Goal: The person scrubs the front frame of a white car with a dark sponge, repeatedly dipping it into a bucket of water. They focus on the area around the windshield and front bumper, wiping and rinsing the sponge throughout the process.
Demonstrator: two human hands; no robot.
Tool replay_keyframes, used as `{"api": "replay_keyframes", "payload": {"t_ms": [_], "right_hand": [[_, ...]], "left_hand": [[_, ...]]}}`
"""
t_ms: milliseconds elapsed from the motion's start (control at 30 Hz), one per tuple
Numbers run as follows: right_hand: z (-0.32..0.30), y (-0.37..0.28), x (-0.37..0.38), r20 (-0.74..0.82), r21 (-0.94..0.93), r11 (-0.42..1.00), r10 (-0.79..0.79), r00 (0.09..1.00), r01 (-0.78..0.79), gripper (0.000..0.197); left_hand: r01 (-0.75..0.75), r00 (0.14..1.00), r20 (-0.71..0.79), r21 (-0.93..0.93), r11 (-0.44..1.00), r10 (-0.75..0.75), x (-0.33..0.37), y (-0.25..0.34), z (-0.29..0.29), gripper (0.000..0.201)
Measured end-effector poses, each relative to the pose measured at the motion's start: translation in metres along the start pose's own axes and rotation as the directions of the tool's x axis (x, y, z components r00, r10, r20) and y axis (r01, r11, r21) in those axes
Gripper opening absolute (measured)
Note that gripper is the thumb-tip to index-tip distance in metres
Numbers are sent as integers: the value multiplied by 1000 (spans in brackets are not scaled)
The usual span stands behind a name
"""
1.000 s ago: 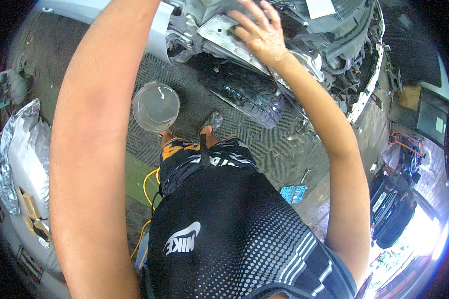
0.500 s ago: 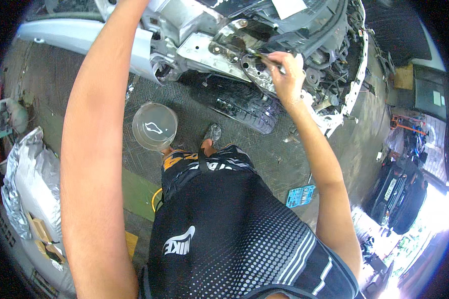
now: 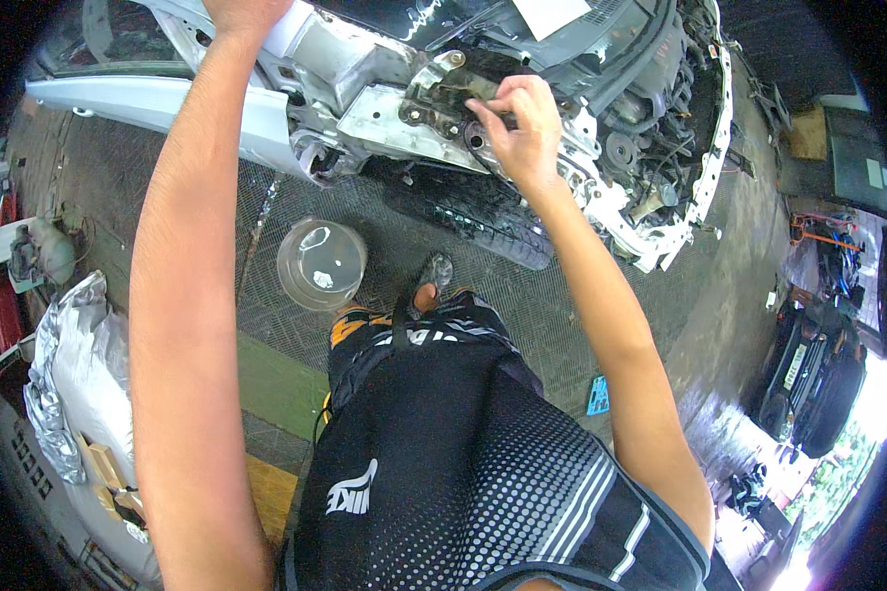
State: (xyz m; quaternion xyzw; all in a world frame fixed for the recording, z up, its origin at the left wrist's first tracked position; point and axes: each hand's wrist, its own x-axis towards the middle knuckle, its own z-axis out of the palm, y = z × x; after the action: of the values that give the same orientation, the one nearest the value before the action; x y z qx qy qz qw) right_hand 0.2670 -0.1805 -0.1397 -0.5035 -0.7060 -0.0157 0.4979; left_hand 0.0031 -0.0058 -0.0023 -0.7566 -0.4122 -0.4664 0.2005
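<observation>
Left hand: ran off the top edge at the wrist, so I honestly can't tell how far its fingers were spread or if it had hold of anything. It was nearest the pale door side of the car.
Right hand: about half curled, thumb stretched toward the bent index finger, right over the stripped front corner. Can't tell if something small was pinched in there, the fingertips blended into the dark metal behind.
Car: spread across the top of the view in front of the person, outer skin off that corner, bare metal and brackets showing. Engine parts were out in plain sight right of the right hand.
Door: pale blue-silver, sticking out left, partly behind the left forearm.
Paper: one white sheet lying on the car, up past the right hand.
Tire: black, just below the bare metal, partly in its shadow.
Bucket: round, on the textured floor near the person's feet, greyish inside with bright white patches.
Tool case: blue, on the floor, partly hidden by the right arm.
Other car: dark, well off to the right.
</observation>
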Motion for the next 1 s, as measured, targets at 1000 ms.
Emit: {"api": "replay_keyframes", "payload": {"t_ms": [1000], "right_hand": [[6, -50, 83, 372, -308, 925, -99, 923, 224, 19]], "left_hand": [[47, 998, 52, 2, 999, -47, 2, -3, -7, 36]]}}
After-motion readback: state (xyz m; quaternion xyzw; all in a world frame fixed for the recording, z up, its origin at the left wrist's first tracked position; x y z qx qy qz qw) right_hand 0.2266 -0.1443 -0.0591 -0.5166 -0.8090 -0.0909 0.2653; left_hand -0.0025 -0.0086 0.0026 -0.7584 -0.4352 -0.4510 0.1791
